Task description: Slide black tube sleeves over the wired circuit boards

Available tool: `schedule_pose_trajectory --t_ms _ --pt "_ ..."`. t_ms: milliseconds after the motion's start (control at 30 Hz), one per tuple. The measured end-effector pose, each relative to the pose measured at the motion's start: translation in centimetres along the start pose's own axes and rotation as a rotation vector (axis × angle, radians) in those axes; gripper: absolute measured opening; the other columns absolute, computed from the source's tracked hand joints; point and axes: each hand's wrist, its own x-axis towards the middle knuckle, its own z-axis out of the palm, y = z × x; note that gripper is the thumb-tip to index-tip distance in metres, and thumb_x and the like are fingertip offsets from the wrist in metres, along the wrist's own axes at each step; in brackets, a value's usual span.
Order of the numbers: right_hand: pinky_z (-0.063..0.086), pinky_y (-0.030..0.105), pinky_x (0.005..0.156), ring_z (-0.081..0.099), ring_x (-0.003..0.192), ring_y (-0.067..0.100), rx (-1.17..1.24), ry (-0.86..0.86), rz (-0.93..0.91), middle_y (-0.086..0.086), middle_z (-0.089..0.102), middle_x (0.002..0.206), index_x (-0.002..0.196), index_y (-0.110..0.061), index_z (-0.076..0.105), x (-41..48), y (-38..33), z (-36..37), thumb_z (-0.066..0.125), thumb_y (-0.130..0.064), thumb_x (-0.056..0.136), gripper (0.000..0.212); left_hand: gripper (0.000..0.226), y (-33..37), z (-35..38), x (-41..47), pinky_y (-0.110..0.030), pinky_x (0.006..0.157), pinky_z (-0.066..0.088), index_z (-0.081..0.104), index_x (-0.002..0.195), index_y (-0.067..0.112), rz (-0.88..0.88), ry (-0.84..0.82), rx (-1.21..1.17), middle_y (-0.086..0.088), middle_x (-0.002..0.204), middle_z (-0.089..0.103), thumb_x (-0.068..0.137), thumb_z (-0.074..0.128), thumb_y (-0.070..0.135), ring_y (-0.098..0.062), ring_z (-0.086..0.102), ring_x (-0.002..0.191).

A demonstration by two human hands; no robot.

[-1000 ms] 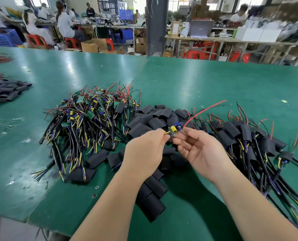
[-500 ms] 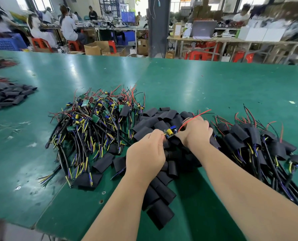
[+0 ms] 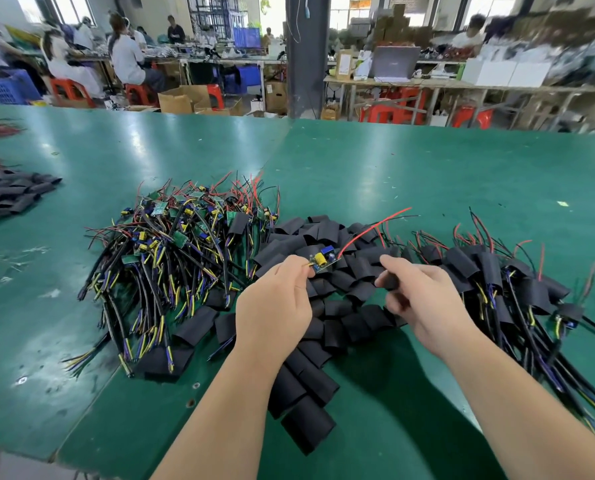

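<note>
On the green table [image 3: 427, 168], just past both forearms, lies a heap of loose sleeves [image 3: 327, 341], black and flattened, running from the near edge up toward the middle. The left hand [image 3: 275, 299] hangs over this heap, finger and thumb pinched on the near end of a board [image 3: 324, 259], which is lifted clear and tilted, its yellow and blue parts facing up. A red wire [image 3: 372, 230] rises from the board's far end and arcs to the right above the heap. The right hand [image 3: 424, 303] is just beside it, fingers curled, thumb and fingertips clamped on one sleeve [image 3: 390, 281]; motion blur hides the sleeve's ends. Sleeve and board are near each other but apart.

Left of the heap sits a tangle of bare boards [image 3: 185, 244] with black, yellow, blue and red leads. Right of it, partly behind the right forearm, lies a pile of sleeved boards [image 3: 497, 275]. More sleeves [image 3: 8, 192] lie at the far left edge. Beyond the table stand a dark pillar [image 3: 304, 57], cardboard boxes [image 3: 181, 98], red stools [image 3: 140, 93] and seated workers [image 3: 126, 57] at benches.
</note>
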Motion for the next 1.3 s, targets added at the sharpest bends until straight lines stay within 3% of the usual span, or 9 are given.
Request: schedule_pose_trajectory --t_ms 100,200,267,367,567,967,1100,1233,1300 --pt "0.037 0.029 0.063 0.058 0.061 0.018 0.073 0.0 -0.029 0.007 0.071 0.081 0.052 -0.019 0.054 -1.2 -0.3 -0.8 0.078 -0.042 0.062 0.035 0.027 0.0 -0.1 -0.2 -0.029 0.048 0.032 0.064 0.094 0.017 0.009 0.024 0.002 0.007 0.078 0.066 0.094 0.037 0.023 -0.018 0.048 0.057" --pt "0.047 0.024 0.065 0.071 0.076 0.021 0.429 0.002 -0.079 0.009 0.074 0.089 0.084 -0.026 0.051 -1.5 -0.2 -1.6 0.072 -0.026 0.065 0.028 0.025 0.3 -0.4 -0.3 -0.021 0.046 0.021 0.065 0.09 0.015 0.016 0.05 -0.018 0.01 0.072 0.062 0.093 0.041 0.019 -0.012 0.034 0.053" --pt "0.053 0.02 0.068 0.072 0.088 0.021 0.594 -0.006 -0.082 0.004 0.074 0.095 0.099 -0.025 0.054 -1.4 -0.3 -2.1 0.064 -0.022 0.073 0.027 0.025 0.3 -0.5 -0.4 -0.022 0.047 0.022 0.065 0.089 0.014 0.016 0.043 -0.035 0.011 0.072 0.061 0.093 0.041 0.018 -0.009 0.033 0.052" --pt "0.054 0.018 0.072 0.069 0.1 0.016 0.731 -0.013 -0.072 0.001 0.073 0.101 0.095 -0.021 0.057 -1.2 -0.6 -2.6 0.06 -0.025 0.078 0.017 0.024 0.3 -0.7 -0.4 -0.016 0.048 0.02 0.065 0.087 0.015 0.012 0.038 -0.05 0.018 0.06 0.044 0.093 0.042 0.018 -0.003 0.037 0.048" --pt "0.054 0.018 0.071 0.066 0.107 0.012 0.973 0.074 -0.007 0.006 0.07 0.109 0.11 -0.007 0.058 -0.9 -0.8 -3.2 0.065 -0.026 0.073 0.041 0.023 0.4 -0.9 -0.4 -0.009 0.048 0.027 0.065 0.086 0.012 0.057 0.04 -0.075 0.018 0.067 0.048 0.094 0.044 0.015 0.009 0.044 0.056" --pt "0.055 0.021 0.069 0.069 0.102 0.016 0.993 0.113 -0.019 0.007 0.074 0.098 0.1 -0.009 0.062 -0.8 -1.2 -3.4 0.07 -0.03 0.071 0.036 0.023 0.5 -0.7 -0.6 -0.008 0.054 0.03 0.068 0.092 0.013 0.11 -0.046 -0.094 0.011 0.078 0.064 0.094 0.045 0.016 -0.006 0.042 0.062" --pt "0.052 0.018 0.066 0.07 0.096 0.017 0.839 -0.018 -0.074 0.007 0.073 0.093 0.092 -0.016 0.063 -1.2 -1.6 -3.4 0.066 -0.032 0.077 0.023 0.026 0.5 -0.6 -0.7 -0.026 0.057 0.041 0.068 0.091 0.013 0.115 -0.081 -0.092 0.008 0.078 0.065 0.094 0.042 0.018 -0.016 0.056 0.067" --pt "0.051 0.019 0.061 0.071 0.082 0.018 0.542 -0.087 -0.086 0.008 0.074 0.097 0.11 -0.021 0.059 -1.8 -1.0 -2.0 0.064 -0.021 0.074 0.037 0.028 0.7 -0.4 -0.8 -0.039 0.058 0.046 0.067 0.09 0.014 0.107 -0.08 -0.133 0.005 0.075 0.065 0.095 0.041 0.021 -0.019 0.057 0.066" --pt "0.051 0.019 0.059 0.071 0.082 0.018 0.544 -0.145 -0.043 0.009 0.074 0.099 0.1 -0.022 0.057 -2.1 -0.5 -1.2 0.064 -0.017 0.073 0.028 0.027 0.8 -0.4 -0.8 -0.04 0.053 0.044 0.066 0.088 0.015 0.108 -0.073 -0.176 0.007 0.065 0.058 0.096 0.041 0.021 -0.018 0.052 0.058"
